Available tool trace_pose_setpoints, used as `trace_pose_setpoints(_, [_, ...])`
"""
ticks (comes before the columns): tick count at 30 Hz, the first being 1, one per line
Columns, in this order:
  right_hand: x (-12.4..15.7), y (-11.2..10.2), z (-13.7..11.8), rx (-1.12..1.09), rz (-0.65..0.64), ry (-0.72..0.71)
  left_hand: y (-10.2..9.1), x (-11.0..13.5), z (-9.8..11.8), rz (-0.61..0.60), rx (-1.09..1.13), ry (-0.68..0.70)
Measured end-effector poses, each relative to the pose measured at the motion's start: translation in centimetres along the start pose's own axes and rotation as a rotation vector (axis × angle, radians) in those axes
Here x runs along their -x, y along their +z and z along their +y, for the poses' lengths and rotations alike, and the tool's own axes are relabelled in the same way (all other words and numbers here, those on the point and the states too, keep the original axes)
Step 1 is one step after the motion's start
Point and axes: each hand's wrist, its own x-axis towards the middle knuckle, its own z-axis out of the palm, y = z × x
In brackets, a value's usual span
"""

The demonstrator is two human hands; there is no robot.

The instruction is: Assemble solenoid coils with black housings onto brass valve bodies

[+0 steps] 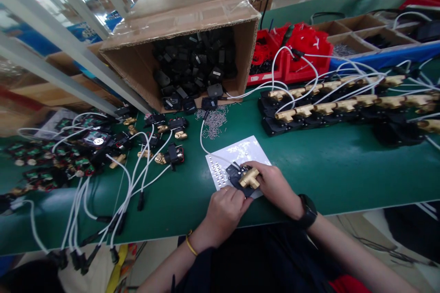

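Both hands meet over a white sheet (240,153) on the green table. My right hand (275,185) grips a brass tee valve (250,177) with a black body, its white wire running off to the back. My left hand (225,208) is curled at the valve's near side, fingertips pinched against the black part. Rows of small metal pins (218,175) lie on the sheet's left edge.
A tipped cardboard box (185,23) of black parts lies at the back. Finished valves with white wires (165,144) spread to the left; rows of brass valves (343,100) stand on the right. Red bins (292,55) sit behind. Loose pins (213,121) are scattered near the box.
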Motion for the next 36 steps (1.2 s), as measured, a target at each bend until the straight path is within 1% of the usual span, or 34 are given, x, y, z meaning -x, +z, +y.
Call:
trace_pose_setpoints(4, [0.3, 0.3, 0.1, -0.018, 0.025, 0.02, 0.2, 0.0, -0.1, 0.018, 0.03, -0.017])
trace_pose_setpoints(9, [0.3, 0.5, 0.6, -0.028, 0.029, -0.012, 0.6, 0.1, -0.3, 0.021, 0.035, -0.042])
trace_pose_setpoints(13, [0.3, 0.7, 1.0, -0.031, 0.034, -0.018, 0.8, 0.2, -0.5, 0.034, 0.091, -0.072])
trace_pose_setpoints(20, [0.3, 0.5, 0.7, -0.027, 0.039, -0.054, 0.8, 0.7, -0.6, 0.055, 0.09, -0.049])
trace_pose_setpoints(28, [0.3, 0.1, 0.4, -0.001, 0.036, -0.058, 0.8, 0.7, -0.7, 0.057, 0.121, -0.053])
trace_pose_setpoints(31, [0.4, 0.0, 0.3, 0.018, 0.033, -0.055, 0.8, 0.6, -0.8, 0.059, 0.15, -0.091])
trace_pose_setpoints(36, [0.1, 0.1, 0.4, 0.034, 0.027, -0.062, 1.0, 0.6, -0.5, 0.117, 0.278, -0.21])
